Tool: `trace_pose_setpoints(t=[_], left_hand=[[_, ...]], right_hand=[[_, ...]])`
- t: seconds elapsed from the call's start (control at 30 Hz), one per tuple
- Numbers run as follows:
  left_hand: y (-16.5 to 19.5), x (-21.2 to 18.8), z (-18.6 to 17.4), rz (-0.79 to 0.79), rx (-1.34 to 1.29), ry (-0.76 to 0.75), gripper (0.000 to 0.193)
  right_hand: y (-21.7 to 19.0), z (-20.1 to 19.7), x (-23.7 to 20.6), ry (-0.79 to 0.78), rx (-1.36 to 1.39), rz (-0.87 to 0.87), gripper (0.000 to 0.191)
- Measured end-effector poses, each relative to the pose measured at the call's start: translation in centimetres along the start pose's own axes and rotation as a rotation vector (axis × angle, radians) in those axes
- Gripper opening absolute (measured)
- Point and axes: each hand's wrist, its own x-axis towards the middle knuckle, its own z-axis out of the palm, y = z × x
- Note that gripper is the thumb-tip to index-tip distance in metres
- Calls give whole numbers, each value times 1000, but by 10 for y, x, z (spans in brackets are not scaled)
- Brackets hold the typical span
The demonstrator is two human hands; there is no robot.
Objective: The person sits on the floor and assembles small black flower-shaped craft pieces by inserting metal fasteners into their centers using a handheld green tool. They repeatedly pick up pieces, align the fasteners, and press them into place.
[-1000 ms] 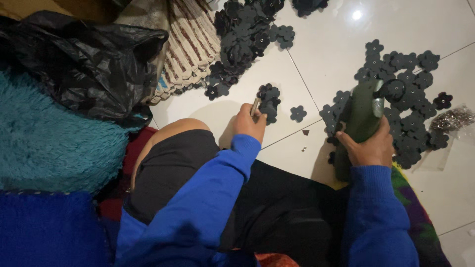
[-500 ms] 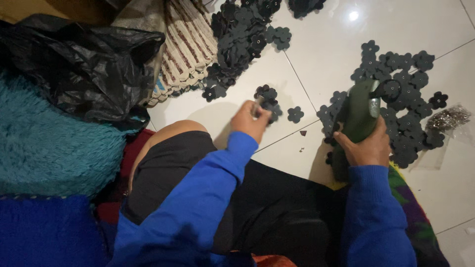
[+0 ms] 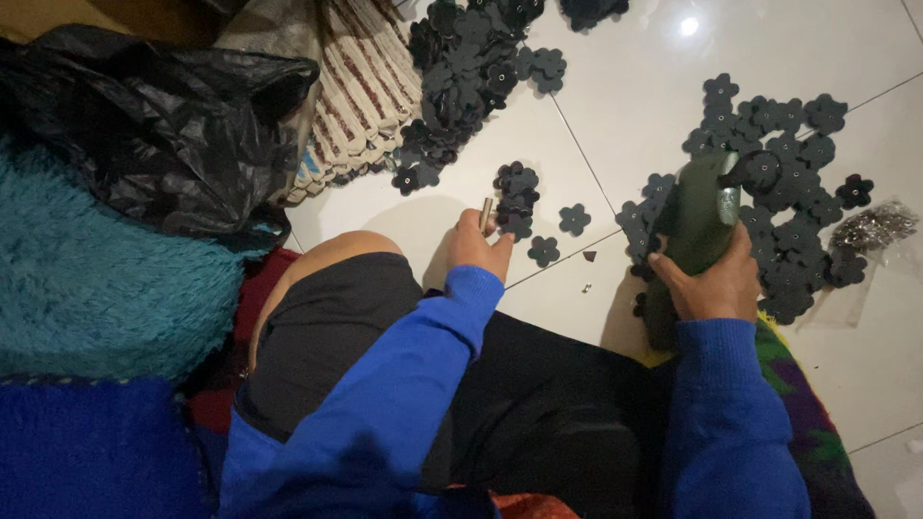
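Note:
My left hand [image 3: 478, 247] grips a small metal tool [image 3: 486, 213] and rests beside a small stack of dark flower-shaped pieces [image 3: 517, 198] on the white tile floor [image 3: 635, 86]. My right hand [image 3: 710, 281] is wrapped around a dark green hand tool [image 3: 694, 231] with its tip down among a spread of the same flower-shaped pieces [image 3: 788, 202]. Two single flower pieces [image 3: 574, 219] lie between my hands. Both sleeves are blue.
A larger heap of flower pieces [image 3: 471, 67] lies at the top beside a woven mat [image 3: 361, 91]. A black plastic bag [image 3: 154, 125] and a teal fluffy fabric [image 3: 87, 279] are on the left. A clear packet of small metal parts [image 3: 870, 226] lies at far right.
My left hand has drawn back slightly from the small stack, still with the metal tool in it. My right hand and the green tool have barely shifted.

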Motion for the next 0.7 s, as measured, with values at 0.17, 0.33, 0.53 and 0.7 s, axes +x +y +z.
trace_pose_setpoints(t=[0.17, 0.33, 0.53, 0.7], left_hand=[[-2, 0, 2, -30, 2, -35, 27], [9, 2, -7, -100, 15, -96, 21], [33, 11, -11, -80, -56, -236, 27], [54, 36, 9, 1, -67, -247, 21]], right_hand=[[0, 0, 2, -17, -3, 8, 111], [-1, 0, -1, -12, -3, 22, 111], [-3, 0, -2, 25, -17, 9, 112], [-7, 1, -5, 20, -22, 26, 110]])
